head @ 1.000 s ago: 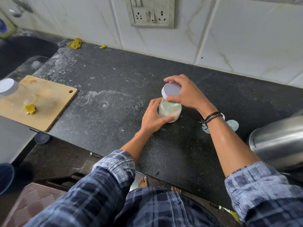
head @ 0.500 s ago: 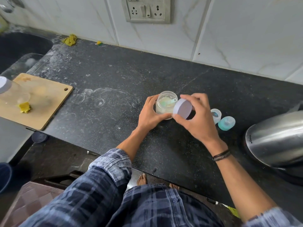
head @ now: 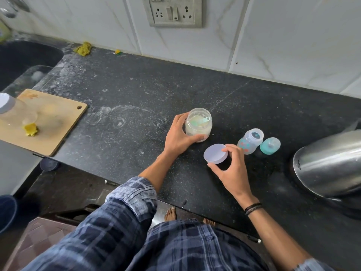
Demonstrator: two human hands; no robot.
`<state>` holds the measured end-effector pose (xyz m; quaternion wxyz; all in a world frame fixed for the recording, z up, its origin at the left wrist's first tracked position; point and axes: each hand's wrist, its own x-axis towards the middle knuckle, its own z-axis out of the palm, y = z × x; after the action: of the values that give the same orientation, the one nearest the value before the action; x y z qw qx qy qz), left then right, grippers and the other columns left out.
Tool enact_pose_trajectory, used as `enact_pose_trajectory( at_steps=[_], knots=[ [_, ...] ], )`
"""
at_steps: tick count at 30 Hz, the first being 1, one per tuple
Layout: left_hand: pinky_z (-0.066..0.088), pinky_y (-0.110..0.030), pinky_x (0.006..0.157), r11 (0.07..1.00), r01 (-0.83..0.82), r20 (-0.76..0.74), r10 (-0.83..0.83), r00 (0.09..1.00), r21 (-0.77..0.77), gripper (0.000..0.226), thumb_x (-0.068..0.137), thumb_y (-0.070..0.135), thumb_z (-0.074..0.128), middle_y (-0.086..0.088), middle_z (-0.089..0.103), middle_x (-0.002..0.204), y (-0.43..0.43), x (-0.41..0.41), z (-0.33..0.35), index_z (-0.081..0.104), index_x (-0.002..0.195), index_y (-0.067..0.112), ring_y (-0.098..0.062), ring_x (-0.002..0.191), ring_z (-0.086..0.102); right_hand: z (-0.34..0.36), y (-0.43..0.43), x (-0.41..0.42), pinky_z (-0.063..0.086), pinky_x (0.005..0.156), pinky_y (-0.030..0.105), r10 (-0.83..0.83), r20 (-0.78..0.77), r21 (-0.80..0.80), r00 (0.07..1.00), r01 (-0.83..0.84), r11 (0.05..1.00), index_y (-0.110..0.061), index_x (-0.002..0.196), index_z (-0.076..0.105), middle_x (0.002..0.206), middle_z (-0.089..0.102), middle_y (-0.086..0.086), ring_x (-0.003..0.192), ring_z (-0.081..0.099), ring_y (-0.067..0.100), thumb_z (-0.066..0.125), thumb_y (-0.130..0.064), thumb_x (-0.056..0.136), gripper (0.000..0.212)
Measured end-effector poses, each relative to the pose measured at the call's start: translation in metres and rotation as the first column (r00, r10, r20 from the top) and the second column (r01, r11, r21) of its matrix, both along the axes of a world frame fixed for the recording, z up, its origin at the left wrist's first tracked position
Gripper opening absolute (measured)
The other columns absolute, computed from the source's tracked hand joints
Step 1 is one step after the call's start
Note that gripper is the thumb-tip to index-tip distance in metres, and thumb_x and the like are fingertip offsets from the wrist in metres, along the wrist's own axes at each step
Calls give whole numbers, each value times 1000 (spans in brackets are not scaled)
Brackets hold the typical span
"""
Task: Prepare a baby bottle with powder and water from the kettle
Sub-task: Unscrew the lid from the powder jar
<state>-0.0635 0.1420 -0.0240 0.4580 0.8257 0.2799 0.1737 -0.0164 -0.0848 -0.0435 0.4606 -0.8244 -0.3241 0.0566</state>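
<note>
Lid point(head: 215, 153) now lower, beside jar point(head: 198, 124)

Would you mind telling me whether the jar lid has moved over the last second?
Yes. The lid, pinched by the right hand, has come off the powder jar and now is right of it, nearer the front edge of the counter.

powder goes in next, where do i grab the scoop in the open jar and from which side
Pinch the scoop by its handle tip, which leans at the right rim of the jar near the mouth; the bowl end sits lower, leftward. Come down from above-right with the right hand once it frees the lid, since the left hand wraps the jar's left side.
</note>
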Motion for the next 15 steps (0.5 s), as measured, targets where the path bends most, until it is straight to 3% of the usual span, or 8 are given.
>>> enact_pose_trajectory(
  at_steps=[5,10,15],
  knots=[
    [44,-31,103,1000,1,-8,-1,1000,-9,91,64,48,94,20,48,137,0,0,0,52,143,33,5,120,47,-9,-3,-3,35,102,5,-42,-45,-42,998,40,998,-14,125,50,134,50,3,125,49,15,94,-16,72,68],
    [46,-35,105,1000,5,-6,-5,1000,-7,92,62,53,91,18,48,138,0,0,0,52,143,33,1,123,49,-10,-3,-7,41,105,30,-71,-8,-112,997,70,991,-14,130,51,135,53,7,127,48,22,95,-19,71,75],
    [48,-39,106,1000,4,-12,-4,1000,-3,92,64,51,93,18,48,139,0,0,0,51,144,33,0,122,49,-8,-3,-5,36,106,29,-47,-37,-147,998,41,988,-18,130,52,136,49,4,128,43,19,96,-22,70,74]
  ],
)
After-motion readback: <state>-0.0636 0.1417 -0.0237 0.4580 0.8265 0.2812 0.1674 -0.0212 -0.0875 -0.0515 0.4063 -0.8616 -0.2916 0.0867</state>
